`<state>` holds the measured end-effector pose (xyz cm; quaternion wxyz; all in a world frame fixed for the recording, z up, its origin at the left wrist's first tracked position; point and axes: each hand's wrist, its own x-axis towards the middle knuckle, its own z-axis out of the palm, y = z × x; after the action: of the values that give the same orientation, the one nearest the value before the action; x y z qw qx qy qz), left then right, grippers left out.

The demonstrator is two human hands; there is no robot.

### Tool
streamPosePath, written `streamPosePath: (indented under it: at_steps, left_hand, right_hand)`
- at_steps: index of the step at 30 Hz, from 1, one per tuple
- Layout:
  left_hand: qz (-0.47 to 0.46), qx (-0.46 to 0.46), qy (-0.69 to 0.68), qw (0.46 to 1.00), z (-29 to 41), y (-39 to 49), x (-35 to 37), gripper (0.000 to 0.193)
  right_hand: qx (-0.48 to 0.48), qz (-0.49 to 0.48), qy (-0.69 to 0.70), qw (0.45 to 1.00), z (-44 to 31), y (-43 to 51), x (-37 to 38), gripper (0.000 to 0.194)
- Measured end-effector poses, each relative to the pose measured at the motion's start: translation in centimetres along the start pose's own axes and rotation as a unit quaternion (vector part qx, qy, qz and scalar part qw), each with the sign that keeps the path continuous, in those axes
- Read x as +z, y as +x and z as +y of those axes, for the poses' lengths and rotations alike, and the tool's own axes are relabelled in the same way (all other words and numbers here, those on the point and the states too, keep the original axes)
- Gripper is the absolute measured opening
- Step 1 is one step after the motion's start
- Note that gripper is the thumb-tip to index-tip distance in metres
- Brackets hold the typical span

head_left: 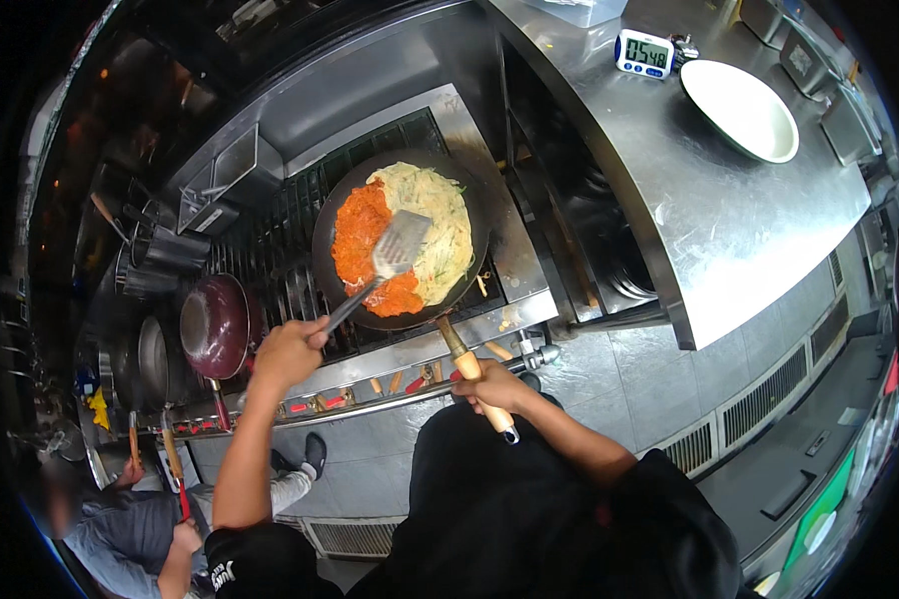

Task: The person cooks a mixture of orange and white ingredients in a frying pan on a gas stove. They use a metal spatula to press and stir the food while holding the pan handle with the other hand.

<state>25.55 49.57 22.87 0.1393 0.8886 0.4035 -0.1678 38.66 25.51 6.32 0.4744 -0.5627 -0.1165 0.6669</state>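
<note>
In the head view, my left hand (288,353) is closed round the handle of a slotted metal turner (401,243). The turner's blurred blade lies over the middle of a dark round frying pan (322,254); whether it touches the food cannot be told. An orange-red pancake (361,232) fills the pan's left part, and a pale pancake with green strips (446,236) fills the right part; the two meet beneath the blade. My right hand (487,388) grips the pan's wooden handle (468,365). The pan sits on the black grate of a stove (419,131).
Left of the pan stand an overturned maroon pan (213,326), metal pots (168,251) and a metal container (228,176). A co-worker (135,531) stands at lower left, holding handles. On the steel counter (689,195) at right are a white oval dish (742,112) and a digital timer (644,55).
</note>
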Motion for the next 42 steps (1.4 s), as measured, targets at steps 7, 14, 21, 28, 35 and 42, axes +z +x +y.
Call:
streamPosePath:
  at_steps: [7, 14, 21, 28, 35, 42]
  left_hand:
    - [0.003, 0.007, 0.041, 0.999, 2.4, 0.6, 3.5, 0.032]
    - [-0.091, -0.024, -0.019, 0.995, 4.8, -1.9, 3.1, 0.032]
    - [-0.011, 0.015, -0.031, 0.999, 2.2, -0.8, 3.1, 0.029]
    - [-0.031, 0.033, 0.014, 0.999, 1.2, 0.5, 1.4, 0.031]
    - [-0.021, 0.067, 0.006, 0.998, 1.5, 7.8, -0.7, 0.03]
    - [0.011, 0.103, -0.008, 0.995, -0.5, 8.8, -1.2, 0.03]
  right_hand:
    - [-0.004, -0.008, 0.007, 1.0, 0.3, 0.4, 0.2, 0.019]
    - [0.003, -0.017, 0.011, 1.0, -0.1, 0.2, -0.1, 0.018]
    - [0.01, -0.004, 0.024, 1.0, -0.6, 0.0, -0.1, 0.018]
    - [0.027, 0.047, -0.003, 0.999, -1.3, -0.6, 0.4, 0.02]
    - [0.061, 0.071, -0.027, 0.995, -1.9, -1.7, 0.6, 0.033]
    - [0.083, 0.084, -0.002, 0.993, -1.5, -1.8, 0.7, 0.029]
